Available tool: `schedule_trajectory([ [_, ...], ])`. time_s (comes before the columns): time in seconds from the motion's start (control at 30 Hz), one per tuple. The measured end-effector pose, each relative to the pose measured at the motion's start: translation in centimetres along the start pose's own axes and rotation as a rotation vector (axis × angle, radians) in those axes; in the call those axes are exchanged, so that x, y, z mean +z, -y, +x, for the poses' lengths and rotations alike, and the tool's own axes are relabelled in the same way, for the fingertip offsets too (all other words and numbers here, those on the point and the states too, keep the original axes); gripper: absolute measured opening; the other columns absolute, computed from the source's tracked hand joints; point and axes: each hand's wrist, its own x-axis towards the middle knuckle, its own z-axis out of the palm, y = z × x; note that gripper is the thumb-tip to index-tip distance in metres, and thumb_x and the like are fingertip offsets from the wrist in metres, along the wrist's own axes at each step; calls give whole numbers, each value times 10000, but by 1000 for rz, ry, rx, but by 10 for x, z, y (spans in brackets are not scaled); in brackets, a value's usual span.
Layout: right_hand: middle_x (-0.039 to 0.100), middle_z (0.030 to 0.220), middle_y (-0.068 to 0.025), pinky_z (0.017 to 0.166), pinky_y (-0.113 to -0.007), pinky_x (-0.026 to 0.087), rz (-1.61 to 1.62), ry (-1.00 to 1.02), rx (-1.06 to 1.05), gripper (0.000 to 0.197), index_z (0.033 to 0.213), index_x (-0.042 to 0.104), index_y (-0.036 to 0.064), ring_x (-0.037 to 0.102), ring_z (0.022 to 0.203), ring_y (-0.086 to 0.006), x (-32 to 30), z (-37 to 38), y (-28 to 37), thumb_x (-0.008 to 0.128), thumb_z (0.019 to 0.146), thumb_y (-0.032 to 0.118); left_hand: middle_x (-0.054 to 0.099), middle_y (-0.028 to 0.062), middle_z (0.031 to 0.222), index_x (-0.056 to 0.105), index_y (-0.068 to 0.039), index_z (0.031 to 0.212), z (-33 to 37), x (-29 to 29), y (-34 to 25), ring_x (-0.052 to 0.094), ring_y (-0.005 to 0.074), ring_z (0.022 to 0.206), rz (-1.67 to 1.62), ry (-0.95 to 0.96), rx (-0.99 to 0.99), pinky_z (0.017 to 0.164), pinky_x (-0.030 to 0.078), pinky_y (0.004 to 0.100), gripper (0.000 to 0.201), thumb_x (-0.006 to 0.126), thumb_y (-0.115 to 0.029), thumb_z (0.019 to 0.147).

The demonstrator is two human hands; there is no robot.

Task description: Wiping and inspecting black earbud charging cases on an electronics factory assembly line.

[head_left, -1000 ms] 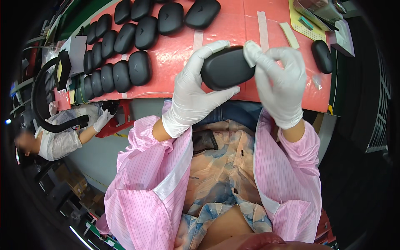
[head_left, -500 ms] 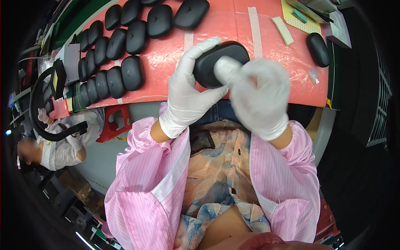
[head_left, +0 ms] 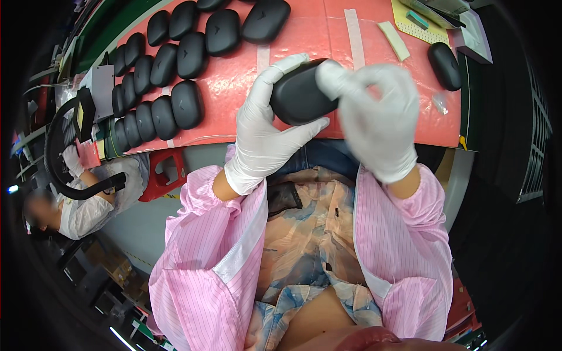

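My left hand (head_left: 262,126), in a white glove, grips a smooth black rounded case (head_left: 300,95) above the near part of the red work surface. Its fingers curl over the far left edge and the thumb lies along the near side. My right hand (head_left: 381,126), also gloved in white and partly blurred, is bent into a closed pinch at the case's right end. Its whitish fingertips touch or cover that end, and whatever they may hold cannot be made out. Several similar black cases (head_left: 187,104) stand in rows at the left.
A single black case (head_left: 444,65) lies at the right, near a pale strip (head_left: 393,41) and a yellow dotted sheet (head_left: 436,32) with a green block (head_left: 417,20). A black flexible hose (head_left: 50,146) arches at the left. Beyond it sits another person (head_left: 96,196) near a red stool (head_left: 165,175).
My right hand has moved right and slightly up, from the middle of the case's face to its right end. The left hand keeps the case in nearly the same place.
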Motion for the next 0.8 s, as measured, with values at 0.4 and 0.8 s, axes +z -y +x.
schedule_trajectory([
  [0.4,558,770,-21,649,-336,451,21,14,65,369,986,716,149,547,732,-215,-5,-5,-9,648,671,-30,577,105,1274,456,-29,1337,1,1,1,593,183,1132,-10,-10,-22,964,484,310,723,793,19,699],
  [0.8,607,812,-35,696,-331,437,11,19,214,398,1032,718,101,561,782,-219,-4,-38,-23,654,690,-94,540,102,1305,441,-9,1343,-1,5,-2,546,178,1195,-164,46,-96,1006,456,309,727,787,40,706],
])
